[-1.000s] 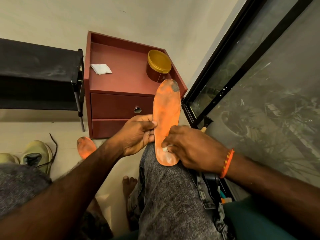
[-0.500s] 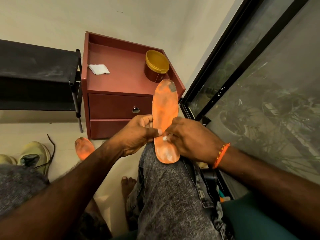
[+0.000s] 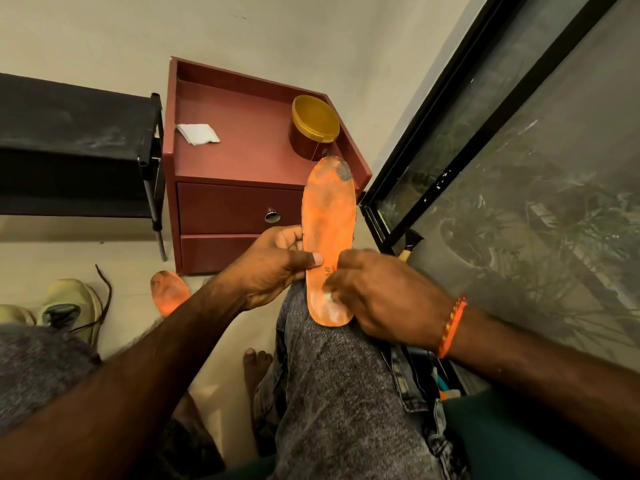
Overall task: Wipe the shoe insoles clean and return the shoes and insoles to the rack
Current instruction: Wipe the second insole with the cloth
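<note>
Centre frame, a long orange insole [image 3: 329,216] stands propped heel-down on the person's right knee, the denim there a mottled grey with a grainy wash. The insole is a flat, rounded-toe foam shape, its surface blotched with pale scuffs, and a dark grey smudge sits at the toe end near the top. The left hand [image 3: 273,268] grips its left edge, thumb pressed flat across the front and fingers curled behind. The right hand [image 3: 384,296] is closed on the lower right part near the heel, fingertips bunched against the surface; a small whitish bit shows under them, though what it is cannot be told. An orange braided band [image 3: 450,327] circles that wrist.

Behind the insole, upper centre, a reddish-brown boxy cabinet [image 3: 249,157] with a raised rim and two drawers, the upper one with a round metal knob. On top, a folded white cloth [image 3: 198,134] lies to the left, and a squat round tub with a glossy yellow lid [image 3: 314,123] sits at right.

Left edge, a black shoe rack [image 3: 69,147], its top shelf dusty and matte, on thin metal legs. Lower left on the pale floor, a second orange insole [image 3: 169,292], grimy at the toe, partly hidden by the left forearm. Beside it, pale yellowish shoes [image 3: 69,306] with a dark loose lace. Right side, a black-framed glass pane.
</note>
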